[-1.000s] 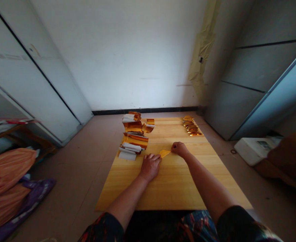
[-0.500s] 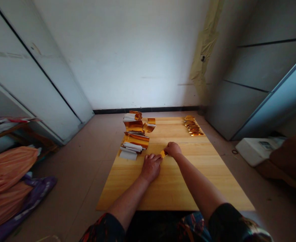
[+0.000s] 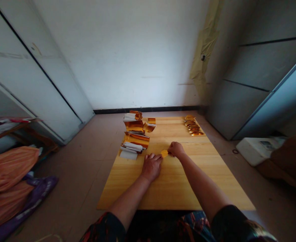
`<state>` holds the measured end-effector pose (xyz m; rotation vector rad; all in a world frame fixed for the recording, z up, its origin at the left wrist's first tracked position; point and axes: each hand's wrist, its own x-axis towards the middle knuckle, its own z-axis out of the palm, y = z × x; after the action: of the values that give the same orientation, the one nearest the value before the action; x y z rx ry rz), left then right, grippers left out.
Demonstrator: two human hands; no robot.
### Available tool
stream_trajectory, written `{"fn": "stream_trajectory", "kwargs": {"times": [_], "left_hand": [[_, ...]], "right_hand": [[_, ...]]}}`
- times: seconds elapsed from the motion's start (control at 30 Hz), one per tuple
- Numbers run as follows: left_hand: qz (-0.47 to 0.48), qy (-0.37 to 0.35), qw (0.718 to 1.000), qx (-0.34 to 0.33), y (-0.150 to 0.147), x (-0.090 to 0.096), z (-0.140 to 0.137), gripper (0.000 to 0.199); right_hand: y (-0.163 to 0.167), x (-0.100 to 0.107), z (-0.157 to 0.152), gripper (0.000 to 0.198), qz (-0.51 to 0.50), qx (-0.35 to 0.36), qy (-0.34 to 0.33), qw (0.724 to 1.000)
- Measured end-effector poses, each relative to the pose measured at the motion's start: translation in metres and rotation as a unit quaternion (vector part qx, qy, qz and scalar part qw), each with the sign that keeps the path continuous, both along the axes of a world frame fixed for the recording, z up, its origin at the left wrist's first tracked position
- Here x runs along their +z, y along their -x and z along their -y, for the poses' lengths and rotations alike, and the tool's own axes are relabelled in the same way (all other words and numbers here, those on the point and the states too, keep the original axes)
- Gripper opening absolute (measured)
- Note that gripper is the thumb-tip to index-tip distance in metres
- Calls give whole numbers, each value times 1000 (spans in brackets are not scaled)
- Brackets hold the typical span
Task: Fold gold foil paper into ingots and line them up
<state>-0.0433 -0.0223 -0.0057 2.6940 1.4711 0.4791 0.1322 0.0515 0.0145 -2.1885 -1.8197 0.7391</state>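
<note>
A small piece of folded gold foil paper lies between my two hands over the middle of the wooden table. My left hand rests low on the tabletop, its closed fingers on the left end of the paper. From the other side, my right hand pinches the paper's right end. Loose gold foil sheets with white backs are piled just beyond my left hand. At the far right of the table lies a row of folded gold paper pieces.
The wooden table stands near a white wall. Smaller gold sheets lie beside the main pile. Orange and purple bags are on the floor to the left. A white box sits on the right.
My right hand has moved slightly to the right, and more of the gold paper shows between my hands. My left hand has stayed nearly in place.
</note>
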Motion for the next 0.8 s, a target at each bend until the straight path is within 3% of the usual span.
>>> {"fn": "stream_trajectory", "kwargs": {"times": [0.2, 0.3, 0.4, 0.47, 0.53, 0.8], "left_hand": [[15, 1, 1000, -5, 1, -3, -2, 33], [31, 9, 999, -18, 2, -5, -7, 34], [40, 19, 998, -37, 4, -8, -13, 35], [42, 21, 998, -46, 5, -9, -16, 37], [44, 17, 998, -48, 6, -10, -16, 39], [31, -22, 997, -69, 9, -8, -5, 25]], "right_hand": [[-27, 3, 8, 11, 9, -11, -9, 1000], [-33, 10, 8, 11, 23, -17, -57, 998], [-19, 12, 5, 11, -45, 52, -115, 991], [-3, 10, 2, 17, -133, 114, -77, 981], [11, 5, 1, 20, -146, 159, -25, 976], [15, -2, -3, 21, -125, 190, 3, 974]]}}
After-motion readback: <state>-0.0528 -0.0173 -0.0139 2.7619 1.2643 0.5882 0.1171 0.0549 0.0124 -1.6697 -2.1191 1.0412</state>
